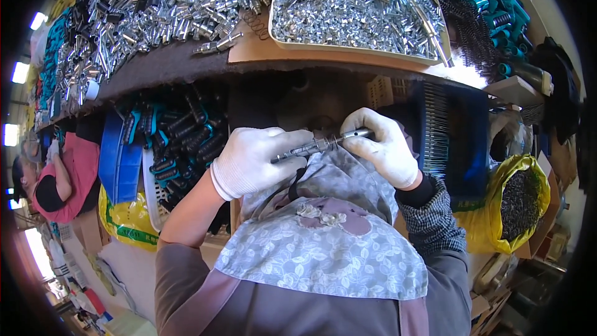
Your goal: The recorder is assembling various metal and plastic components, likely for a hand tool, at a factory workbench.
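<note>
In front of my apron, my left hand point(245, 158), in a white knit glove, is closed around a slim metal shaft assembly point(314, 146). The shaft lies nearly level, its right end tilted slightly up, with a thinner rod sticking out to the right. My right hand point(390, 149), gloved too, pinches a short shiny metal tube point(357, 133) between thumb and forefinger, at the thin rod's end. Whether the tube sits over the rod or only touches it, I cannot tell. Both hands are over my lap, below the bench edge.
On the bench, a cream tray point(348, 48) holds small metal parts, beside a heap of metal shafts point(180, 9). Black-and-teal handles point(186, 130) fill a crate at left. At right are a dark blue bin point(463, 143) and a yellow sack point(541, 193). Another person point(71, 177) sits far left.
</note>
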The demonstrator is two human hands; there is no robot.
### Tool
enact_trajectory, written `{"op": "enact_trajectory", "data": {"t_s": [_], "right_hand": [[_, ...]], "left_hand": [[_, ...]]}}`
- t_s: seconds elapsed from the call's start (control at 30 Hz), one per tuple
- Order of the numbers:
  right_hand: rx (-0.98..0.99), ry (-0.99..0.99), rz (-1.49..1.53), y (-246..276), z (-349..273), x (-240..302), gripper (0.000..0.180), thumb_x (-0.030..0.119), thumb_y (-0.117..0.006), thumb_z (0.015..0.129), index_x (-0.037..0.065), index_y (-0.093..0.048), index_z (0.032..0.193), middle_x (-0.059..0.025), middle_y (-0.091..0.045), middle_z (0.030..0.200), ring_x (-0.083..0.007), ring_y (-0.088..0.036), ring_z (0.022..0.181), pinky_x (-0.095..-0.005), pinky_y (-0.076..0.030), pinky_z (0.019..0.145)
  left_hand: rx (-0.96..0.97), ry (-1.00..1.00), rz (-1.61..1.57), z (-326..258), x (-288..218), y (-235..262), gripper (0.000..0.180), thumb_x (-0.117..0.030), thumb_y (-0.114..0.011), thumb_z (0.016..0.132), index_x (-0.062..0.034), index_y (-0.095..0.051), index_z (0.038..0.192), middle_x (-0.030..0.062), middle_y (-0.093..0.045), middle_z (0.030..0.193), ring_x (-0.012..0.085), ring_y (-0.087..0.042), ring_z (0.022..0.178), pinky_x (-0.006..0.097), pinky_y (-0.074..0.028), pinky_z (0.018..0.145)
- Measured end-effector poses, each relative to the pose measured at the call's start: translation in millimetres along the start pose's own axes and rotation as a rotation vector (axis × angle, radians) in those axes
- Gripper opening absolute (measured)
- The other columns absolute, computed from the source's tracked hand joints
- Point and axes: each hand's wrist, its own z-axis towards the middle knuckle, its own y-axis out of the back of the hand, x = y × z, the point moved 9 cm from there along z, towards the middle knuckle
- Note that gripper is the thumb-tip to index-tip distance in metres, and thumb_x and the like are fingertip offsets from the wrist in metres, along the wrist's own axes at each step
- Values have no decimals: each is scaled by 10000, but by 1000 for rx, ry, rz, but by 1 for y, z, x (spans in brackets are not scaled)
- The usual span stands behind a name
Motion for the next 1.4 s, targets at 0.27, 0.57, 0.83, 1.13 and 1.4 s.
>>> {"op": "enact_trajectory", "data": {"t_s": [0.27,0.57,0.83,1.13,1.4], "right_hand": [[3,20,11,0,-2,-6,191,125,-683,876,-1,-657,1017,-42,-655,884,-99,-595,812,-255,-496,756],[54,7,72,-11,-3,-5,190,109,-693,867,-3,-644,1013,-54,-651,885,-115,-609,810,-268,-504,753],[43,202,-146,-22,-8,10,250,113,-709,904,16,-556,1077,-128,-624,910,-230,-683,851,-305,-535,774],[75,215,-110,-23,-5,-1,245,124,-688,919,17,-535,1077,-144,-597,922,-264,-650,811,-324,-524,755],[87,193,-100,-25,-3,-7,233,206,-610,982,22,-512,1084,-136,-596,985,-245,-617,895,-329,-496,847]], "left_hand": [[11,-22,-13,1,-1,-2,365,-227,-756,787,-143,-739,1142,96,-725,875,300,-711,760,373,-577,672],[18,-23,-16,3,-2,-3,369,-232,-767,789,-116,-739,1138,112,-725,886,306,-714,773,371,-578,691],[18,-61,-196,4,-9,-1,331,-181,-793,797,-81,-749,1109,145,-739,994,317,-729,846,354,-584,747],[23,-21,-185,5,-5,-9,325,-190,-790,800,-86,-750,1105,136,-738,972,309,-728,846,358,-583,754],[-6,-41,-80,5,-7,-8,340,-235,-789,794,-100,-747,1103,113,-732,919,297,-720,787,359,-576,686]]}}
